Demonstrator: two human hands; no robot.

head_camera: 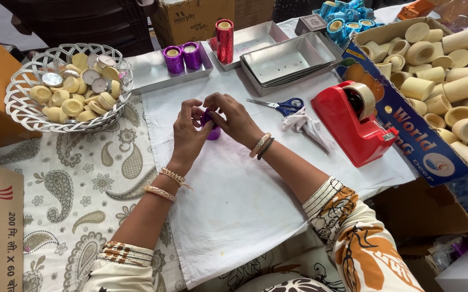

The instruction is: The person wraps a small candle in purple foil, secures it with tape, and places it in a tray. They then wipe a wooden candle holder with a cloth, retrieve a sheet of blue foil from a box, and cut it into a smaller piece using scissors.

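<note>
Both my hands close around a small cup wrapped in shiny purple foil (212,131), held just above a white cloth (234,189). My left hand (187,132) grips its left side. My right hand (229,116) covers its top and right side, so most of the cup is hidden. Blue-handled scissors (280,104) lie just to the right, beside a crumpled white scrap (304,121). A red tape dispenser (353,121) stands further right.
A white lattice basket (25,111) of cream wax cups sits at the left. Silver trays (291,59) at the back hold two purple cups (182,57) and a red foil roll (224,40). A cardboard box (407,130) of bare cream cups fills the right.
</note>
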